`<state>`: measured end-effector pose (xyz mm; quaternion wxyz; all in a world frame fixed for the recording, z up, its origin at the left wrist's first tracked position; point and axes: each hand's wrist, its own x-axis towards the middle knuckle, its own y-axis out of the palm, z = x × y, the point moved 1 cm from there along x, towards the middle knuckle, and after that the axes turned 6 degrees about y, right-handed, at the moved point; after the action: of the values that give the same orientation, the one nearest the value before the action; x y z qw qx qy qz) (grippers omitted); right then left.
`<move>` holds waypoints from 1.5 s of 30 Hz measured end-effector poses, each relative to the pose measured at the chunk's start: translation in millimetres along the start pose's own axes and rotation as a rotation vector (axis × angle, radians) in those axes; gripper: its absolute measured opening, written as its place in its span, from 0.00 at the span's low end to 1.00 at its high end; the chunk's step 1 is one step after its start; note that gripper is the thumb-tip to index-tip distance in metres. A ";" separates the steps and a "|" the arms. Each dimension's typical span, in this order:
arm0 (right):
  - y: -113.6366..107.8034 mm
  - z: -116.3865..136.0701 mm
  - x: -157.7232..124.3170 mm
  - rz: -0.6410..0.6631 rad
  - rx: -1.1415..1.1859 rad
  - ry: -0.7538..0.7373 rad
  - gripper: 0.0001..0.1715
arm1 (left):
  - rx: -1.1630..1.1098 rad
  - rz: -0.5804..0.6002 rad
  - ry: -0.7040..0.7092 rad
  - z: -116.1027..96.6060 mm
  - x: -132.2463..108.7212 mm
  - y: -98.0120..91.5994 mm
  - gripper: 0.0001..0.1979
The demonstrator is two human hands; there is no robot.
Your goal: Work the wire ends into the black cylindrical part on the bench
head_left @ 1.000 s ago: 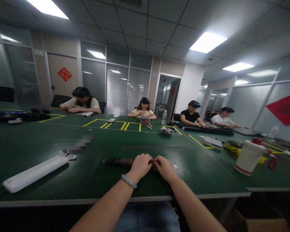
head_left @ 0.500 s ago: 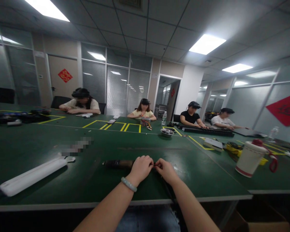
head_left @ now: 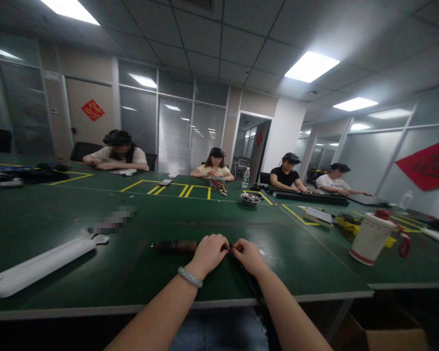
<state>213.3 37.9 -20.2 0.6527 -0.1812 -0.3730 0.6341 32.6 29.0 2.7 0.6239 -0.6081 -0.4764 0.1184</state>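
Observation:
My left hand rests on the green table with its fingers curled round the right end of a dark, brownish cylindrical tool that lies flat and points left. A pale green bangle sits on that wrist. My right hand is pinched closed right beside the left, fingertips touching it, on something small I cannot make out. A thin dark cord runs from the hands toward the table's near edge.
A long white bar lies at the left. A white jug with a red lid stands at the right, near yellow objects. A metal bowl and water bottle sit farther back. Several people work at the far side.
Both hands stay together in the same grip. The view has shifted slightly, so everything sits a little left and higher in the frame.

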 end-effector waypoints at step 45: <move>1.3 -10.7 5.6 0.004 0.086 -0.006 0.07 | 0.020 -0.016 0.002 2.7 1.3 2.6 0.04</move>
<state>219.6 46.0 -26.7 0.6576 -0.1520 -0.3470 0.6512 32.4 32.3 0.5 0.6315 -0.5982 -0.4792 0.1176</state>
